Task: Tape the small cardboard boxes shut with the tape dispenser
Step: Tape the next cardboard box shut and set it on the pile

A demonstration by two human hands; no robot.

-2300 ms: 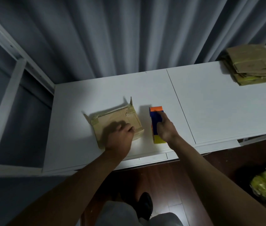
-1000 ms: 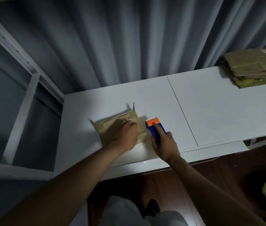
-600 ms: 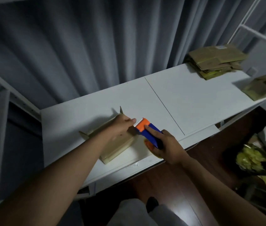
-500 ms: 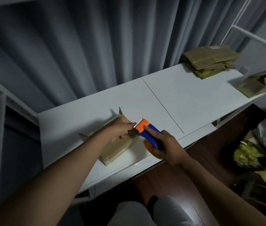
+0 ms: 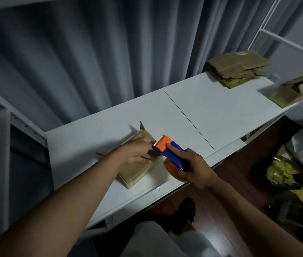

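Head view: our small cardboard box (image 5: 137, 169) lies at the counter's (image 5: 221, 112) near edge. Our right hand (image 5: 193, 169) has lifted the tape dispenser (image 5: 167, 151) off the counter, grip wrapped round it; our left hand (image 5: 139, 153) pinches at its toothed end, likely drawing tape. At two o'clock, an open box (image 5: 288, 91); contents unclear.

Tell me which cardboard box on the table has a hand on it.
The box at the near edge: the left hand lies on its top. The other box, at the far right end beside the flattened stack, is untouched.
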